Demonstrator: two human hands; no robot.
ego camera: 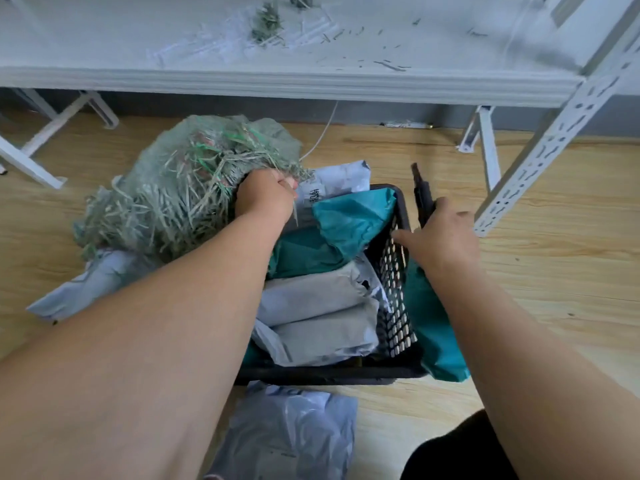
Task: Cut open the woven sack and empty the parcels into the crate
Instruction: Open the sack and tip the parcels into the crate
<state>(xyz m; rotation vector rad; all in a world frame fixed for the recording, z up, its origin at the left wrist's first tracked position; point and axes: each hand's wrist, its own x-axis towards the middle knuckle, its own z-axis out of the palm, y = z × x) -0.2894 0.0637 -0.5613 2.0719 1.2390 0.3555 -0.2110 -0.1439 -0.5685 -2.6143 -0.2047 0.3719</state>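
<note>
A frayed grey-green woven sack (180,188) lies crumpled at the left of a black plastic crate (394,282). My left hand (266,195) grips the sack's torn edge above the crate. Teal parcels (339,223) and grey parcels (318,306) fill the crate. My right hand (440,237) holds a dark cutter (422,195) at the crate's right rim, its index finger stretched toward the rim.
A grey parcel (291,434) lies on the wooden floor in front of the crate, another grey parcel (86,289) to its left, and a teal parcel (436,327) beside its right wall. A white metal shelf (277,77) with sack shreds stands behind, its slotted post (540,154) at the right.
</note>
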